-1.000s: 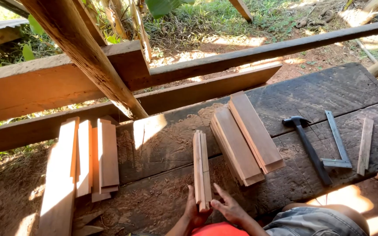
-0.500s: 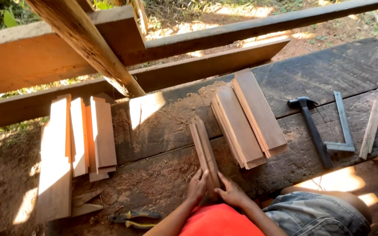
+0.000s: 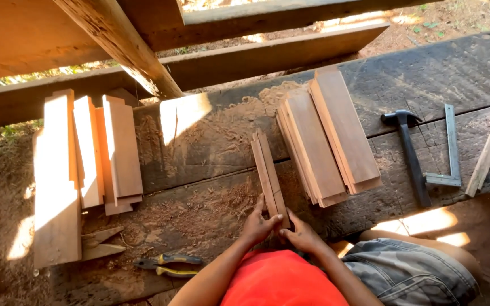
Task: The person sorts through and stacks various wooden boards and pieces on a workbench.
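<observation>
Pair of narrow wooden slats (image 3: 267,173) lies face to face on edge near the middle of the table (image 3: 455,68), running away from the person, far end tilted slightly left. Near end sits between both hands. Left hand (image 3: 258,225) presses against the slats' left side at the near end, fingers curled up along the wood; right hand (image 3: 300,233) closes on the right side and end, thumb touching the slat. Both hands are narrow, pinching the pair together from either side. Sawdust is scattered on the dark weathered planks around the slats. Just right of the slats, a stack of wider boards (image 3: 327,139) leans in overlapping layers. Further right, well apart from the hands, a hammer (image 3: 409,153) with dark handle lies beside a metal square (image 3: 449,156), then a thin wood strip (image 3: 486,157). Far left, another group of boards (image 3: 89,156) in sun. Near the table's front edge, left of the left hand, pliers (image 3: 168,264) with yellow grips.
</observation>
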